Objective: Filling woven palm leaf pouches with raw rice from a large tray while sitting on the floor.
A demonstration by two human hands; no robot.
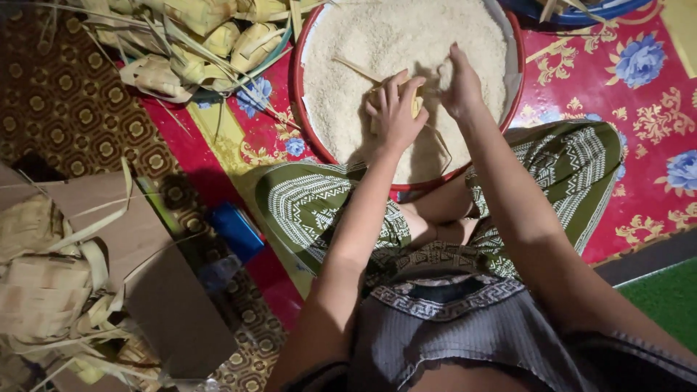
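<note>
Far out to the left of the fingers, a pile of woven leaf pouches (43, 290) lies on a sheet of cardboard (167, 290), with more pouches (210, 43) heaped above it, all set clear of the bowl. A blue box (237, 231) sits on the floor mat (639, 109), nearer the knee.

The left hand (396, 112) grips a small woven pouch (415, 101), its fingers (392, 91) curled round it and tilting it, likely so the opening faces the other hand. The pouch sits low over the rice (392, 36), just right of those fingers, so any spill would drop back in.

The right hand (461, 87) touches the rice just right of the pouch, fingers bunched narrow and pressed into the grains; whether they pinch any, I cannot tell. The red-rimmed bowl (296, 80) rests against the lap, within reach of both arms.
</note>
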